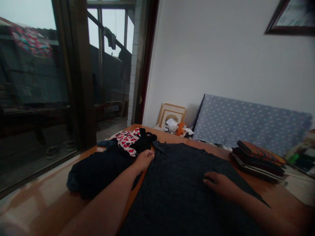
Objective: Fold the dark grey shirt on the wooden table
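A dark grey T-shirt (179, 177) lies spread out on the wooden table, filling the middle and front of the view. My left hand (144, 160) is closed at the shirt's left edge, its fingertips pinching the cloth by the sleeve. On the right half of the shirt, my right hand (219, 184) lies with its fingers apart, touching the fabric near the right sleeve. Beside my left forearm is a heap of dark clothes (98, 172). A white garment with a red and black print (128, 141) lies on top of that heap's far end.
A stack of folded clothes (258, 160), striped on top, sits at the table's right. Behind the table (172, 134) stand a blue dotted panel (246, 121), a framed picture (171, 114) and loose papers. A glass sliding door (76, 75) runs along the left.
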Demonstrator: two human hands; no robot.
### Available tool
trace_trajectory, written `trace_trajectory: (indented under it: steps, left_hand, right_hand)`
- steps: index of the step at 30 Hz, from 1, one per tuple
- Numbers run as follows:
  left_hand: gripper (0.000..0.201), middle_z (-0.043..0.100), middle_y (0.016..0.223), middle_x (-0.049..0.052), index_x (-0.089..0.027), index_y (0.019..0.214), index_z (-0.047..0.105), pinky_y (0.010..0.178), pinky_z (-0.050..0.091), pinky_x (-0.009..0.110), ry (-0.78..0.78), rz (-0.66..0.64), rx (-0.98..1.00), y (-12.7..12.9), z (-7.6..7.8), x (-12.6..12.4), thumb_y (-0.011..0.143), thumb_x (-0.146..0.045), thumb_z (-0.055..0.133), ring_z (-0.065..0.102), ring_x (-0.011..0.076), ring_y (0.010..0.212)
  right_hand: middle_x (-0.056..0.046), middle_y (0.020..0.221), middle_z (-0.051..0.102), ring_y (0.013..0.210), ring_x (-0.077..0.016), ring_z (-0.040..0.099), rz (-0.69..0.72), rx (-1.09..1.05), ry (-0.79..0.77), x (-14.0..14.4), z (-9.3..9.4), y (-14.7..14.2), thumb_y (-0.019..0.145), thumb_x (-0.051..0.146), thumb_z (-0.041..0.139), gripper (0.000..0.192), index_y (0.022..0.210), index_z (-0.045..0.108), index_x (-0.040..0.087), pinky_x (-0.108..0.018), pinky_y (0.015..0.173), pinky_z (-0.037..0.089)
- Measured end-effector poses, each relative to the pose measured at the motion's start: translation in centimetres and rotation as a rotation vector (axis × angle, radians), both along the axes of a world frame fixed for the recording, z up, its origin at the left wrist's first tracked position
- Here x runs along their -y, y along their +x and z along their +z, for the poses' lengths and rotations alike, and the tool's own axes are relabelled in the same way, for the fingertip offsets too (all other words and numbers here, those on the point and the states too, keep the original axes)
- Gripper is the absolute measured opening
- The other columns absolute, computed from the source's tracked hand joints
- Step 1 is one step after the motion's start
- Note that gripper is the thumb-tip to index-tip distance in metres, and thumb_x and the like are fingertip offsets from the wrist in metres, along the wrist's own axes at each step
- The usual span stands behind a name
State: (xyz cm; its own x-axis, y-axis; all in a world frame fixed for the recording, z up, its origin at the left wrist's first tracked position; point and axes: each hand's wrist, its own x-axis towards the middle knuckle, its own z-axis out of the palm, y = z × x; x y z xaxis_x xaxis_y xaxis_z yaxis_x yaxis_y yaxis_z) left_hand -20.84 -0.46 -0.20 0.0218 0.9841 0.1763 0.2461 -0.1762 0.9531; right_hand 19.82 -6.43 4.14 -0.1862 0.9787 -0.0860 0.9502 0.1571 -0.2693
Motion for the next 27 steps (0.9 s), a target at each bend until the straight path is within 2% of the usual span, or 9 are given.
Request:
trace_trajectory:
  steps: [2,6,8,11,16,18,21,24,27]
  left_hand:
    - [0.02,0.072,0.093,0.005,-0.02,0.096,0.066,0.073,0.05,0.028,0.036,-0.016,0.0,0.0,-0.5,-0.5,0.083,-0.033,0.057,0.067,0.0196,0.086]
    - [0.026,0.073,0.105,0.006,-0.022,0.104,0.068,0.082,0.05,0.029,0.097,-0.061,-0.095,0.2,-1.1,-0.8,0.084,-0.036,0.059,0.068,0.0204,0.094]
    - [0.027,0.072,0.109,0.006,-0.024,0.106,0.069,0.085,0.05,0.029,0.144,-0.1,-0.171,0.2,-1.1,-0.6,0.085,-0.035,0.058,0.067,0.0213,0.098]
    - [0.024,0.072,0.107,0.005,-0.025,0.102,0.072,0.086,0.049,0.031,0.222,-0.14,-0.306,0.0,-0.8,-0.4,0.084,-0.031,0.059,0.065,0.0227,0.101]
    - [0.02,0.071,0.102,0.004,-0.028,0.097,0.073,0.084,0.047,0.033,0.274,-0.095,-0.43,-0.2,-0.7,-0.3,0.08,-0.028,0.062,0.062,0.0236,0.1]
    - [0.018,0.071,0.103,0.004,-0.028,0.095,0.074,0.084,0.047,0.033,0.276,-0.081,-0.448,-0.2,-0.8,-0.3,0.08,-0.029,0.063,0.062,0.0241,0.101]
    - [0.018,0.069,0.107,0.005,-0.028,0.094,0.074,0.087,0.047,0.034,0.295,-0.105,-0.455,-0.2,-1.0,-0.3,0.079,-0.03,0.064,0.061,0.0242,0.104]
    - [0.018,0.069,0.11,0.005,-0.029,0.095,0.075,0.094,0.045,0.036,0.338,-0.141,-0.48,-0.2,-1.3,-0.4,0.08,-0.031,0.064,0.059,0.0244,0.107]
    - [0.02,0.069,0.112,0.005,-0.03,0.096,0.076,0.101,0.041,0.038,0.344,-0.157,-0.543,-0.2,-1.3,-0.3,0.08,-0.031,0.064,0.059,0.025,0.109]
  right_hand:
    - [-0.011,0.112,0.073,0.103,-0.0258,0.068,0.041,-0.089,0.009,-1.9,0.7,-3.2,0.089,0.049,0.045,0.046,0.111,0.073,0.02,-0.035,0.093,0.048]
    - [-0.007,0.086,0.074,0.081,-0.0208,0.068,0.085,-0.231,0.081,-5.8,1.3,-10.2,0.088,0.036,0.049,0.031,0.095,0.073,0.017,-0.03,0.078,0.048]
    - [-0.006,0.082,0.073,0.074,-0.0179,0.066,0.083,-0.291,0.075,-7.9,1.4,-13.4,0.086,0.031,0.052,0.026,0.093,0.072,0.016,-0.027,0.071,0.048]
    - [-0.005,0.082,0.073,0.07,-0.0151,0.066,0.006,-0.292,0.104,-11.2,1.7,-17.5,0.086,0.028,0.054,0.023,0.094,0.071,0.015,-0.024,0.066,0.046]
    - [-0.007,0.083,0.073,0.077,-0.017,0.067,-0.01,-0.223,0.125,-15.9,2.1,-22.8,0.09,0.038,0.053,0.03,0.089,0.071,0.015,-0.025,0.068,0.045]
    - [-0.009,0.086,0.073,0.083,-0.0202,0.067,-0.012,-0.189,0.123,-16.9,1.8,-24.5,0.088,0.049,0.057,0.036,0.088,0.071,0.016,-0.027,0.071,0.045]
    - [-0.012,0.101,0.072,0.098,-0.0259,0.066,-0.001,-0.076,0.13,-17.3,0.9,-26.5,0.081,0.059,0.064,0.044,0.094,0.071,0.018,-0.033,0.082,0.047]
    - [-0.015,0.113,0.07,0.11,-0.0303,0.063,0.008,0.0,0.163,-17.3,-0.1,-27.6,0.081,0.049,0.066,0.038,0.101,0.071,0.017,-0.039,0.091,0.045]
    - [-0.016,0.112,0.07,0.109,-0.0309,0.064,-0.017,-0.057,0.175,-17.4,-0.4,-27.7,0.088,0.038,0.056,0.028,0.099,0.072,0.017,-0.041,0.091,0.045]
